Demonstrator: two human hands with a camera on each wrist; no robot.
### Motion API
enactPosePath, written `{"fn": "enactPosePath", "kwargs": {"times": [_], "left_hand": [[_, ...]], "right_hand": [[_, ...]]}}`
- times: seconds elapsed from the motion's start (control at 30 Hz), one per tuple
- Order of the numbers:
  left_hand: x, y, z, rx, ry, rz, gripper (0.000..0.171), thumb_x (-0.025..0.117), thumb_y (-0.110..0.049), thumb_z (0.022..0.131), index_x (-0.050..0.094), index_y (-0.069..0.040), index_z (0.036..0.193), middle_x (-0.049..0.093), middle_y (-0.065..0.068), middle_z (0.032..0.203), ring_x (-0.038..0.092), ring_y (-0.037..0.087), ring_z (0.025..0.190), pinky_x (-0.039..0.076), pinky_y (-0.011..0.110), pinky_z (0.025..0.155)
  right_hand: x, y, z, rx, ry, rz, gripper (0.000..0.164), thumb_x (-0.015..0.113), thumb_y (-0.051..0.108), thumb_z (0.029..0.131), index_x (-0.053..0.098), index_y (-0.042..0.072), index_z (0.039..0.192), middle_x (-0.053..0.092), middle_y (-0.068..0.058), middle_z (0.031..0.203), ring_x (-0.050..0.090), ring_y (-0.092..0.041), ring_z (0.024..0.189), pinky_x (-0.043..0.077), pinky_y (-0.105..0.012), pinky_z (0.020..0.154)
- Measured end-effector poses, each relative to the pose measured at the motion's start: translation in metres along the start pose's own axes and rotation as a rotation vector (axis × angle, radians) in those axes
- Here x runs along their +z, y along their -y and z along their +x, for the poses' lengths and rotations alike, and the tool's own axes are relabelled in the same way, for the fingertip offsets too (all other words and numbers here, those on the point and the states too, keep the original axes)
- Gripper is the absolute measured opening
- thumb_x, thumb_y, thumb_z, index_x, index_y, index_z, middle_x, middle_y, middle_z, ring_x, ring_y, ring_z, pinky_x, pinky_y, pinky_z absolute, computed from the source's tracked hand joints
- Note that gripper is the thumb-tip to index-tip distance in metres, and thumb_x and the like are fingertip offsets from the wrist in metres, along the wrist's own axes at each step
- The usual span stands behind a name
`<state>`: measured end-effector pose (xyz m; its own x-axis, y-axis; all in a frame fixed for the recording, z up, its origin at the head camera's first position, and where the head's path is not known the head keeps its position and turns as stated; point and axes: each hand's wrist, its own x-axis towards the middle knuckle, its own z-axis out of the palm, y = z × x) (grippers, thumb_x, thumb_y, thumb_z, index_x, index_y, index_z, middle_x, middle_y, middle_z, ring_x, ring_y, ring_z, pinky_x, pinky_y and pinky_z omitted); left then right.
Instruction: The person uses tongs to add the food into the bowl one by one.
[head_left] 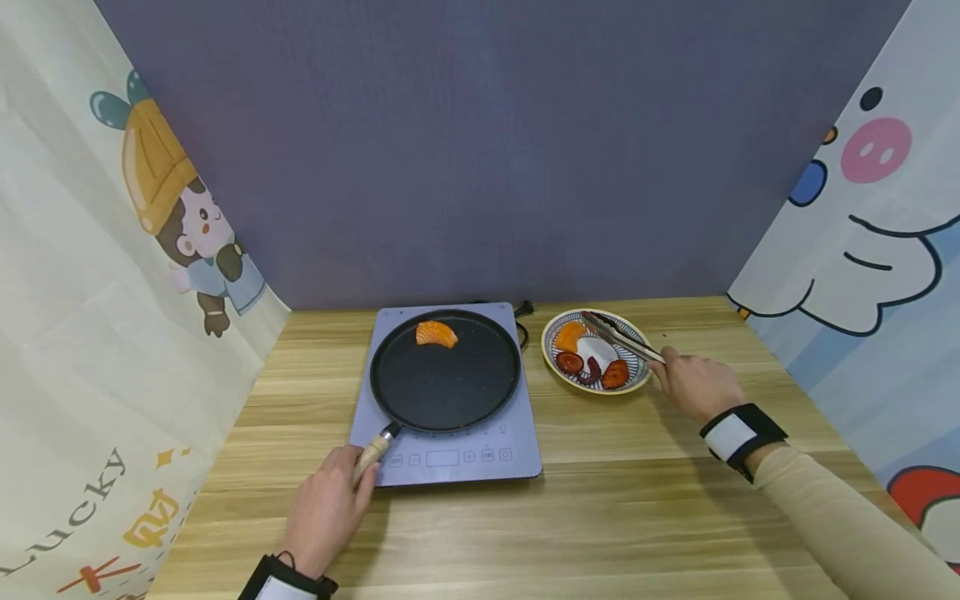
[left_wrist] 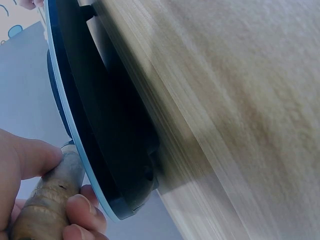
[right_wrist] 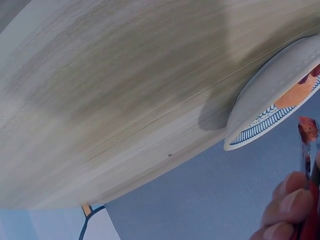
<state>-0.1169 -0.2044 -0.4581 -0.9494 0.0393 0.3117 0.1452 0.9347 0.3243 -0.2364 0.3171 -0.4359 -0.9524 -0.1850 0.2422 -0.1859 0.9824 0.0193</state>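
Holding tongs (head_left: pixel 621 336) pinched in its grip, the right hand (head_left: pixel 697 385) reaches over the plate (head_left: pixel 636 382) on the desk. The food pieces there look soft and slippery; clamp mid-body, gently. The left hand (head_left: pixel 324 512) grips the pan handle (head_left: pixel 372 453).

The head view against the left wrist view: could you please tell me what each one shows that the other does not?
Only the head view shows the salmon slice in the pan, the plate of food, and the right hand holding tongs over it. Only the left wrist view shows the cooker's dark underside and the fingertips curled round the handle. Both show the left hand gripping that wooden handle, the induction cooker and the wooden table.
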Motion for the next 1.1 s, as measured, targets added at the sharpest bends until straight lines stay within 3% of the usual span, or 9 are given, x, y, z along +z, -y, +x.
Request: {"fn": "enactPosePath", "kwargs": {"times": [0.27,1.1], "left_hand": [[0.000,0.000,0.000,-0.005,0.004,0.001,0.030,0.069,-0.024,0.086,0.064,0.001,0.100,0.054,0.006,0.075,0.043,0.013,0.052,0.032,0.029,0.044],[-0.001,-0.001,0.000,-0.007,0.001,-0.005,0.030,0.070,-0.024,0.086,0.064,0.002,0.100,0.054,0.006,0.076,0.043,0.013,0.052,0.032,0.029,0.044]], "right_hand": [[-0.003,0.006,0.003,-0.015,0.009,0.014,0.033,0.046,0.035,0.101,0.053,0.004,0.090,0.048,-0.006,0.053,0.052,-0.026,0.045,0.037,-0.044,0.039],[-0.006,0.041,0.024,-0.130,-0.077,-0.003,0.030,0.052,0.034,0.098,0.051,0.007,0.084,0.048,-0.004,0.052,0.054,-0.028,0.045,0.039,-0.046,0.038]]}}
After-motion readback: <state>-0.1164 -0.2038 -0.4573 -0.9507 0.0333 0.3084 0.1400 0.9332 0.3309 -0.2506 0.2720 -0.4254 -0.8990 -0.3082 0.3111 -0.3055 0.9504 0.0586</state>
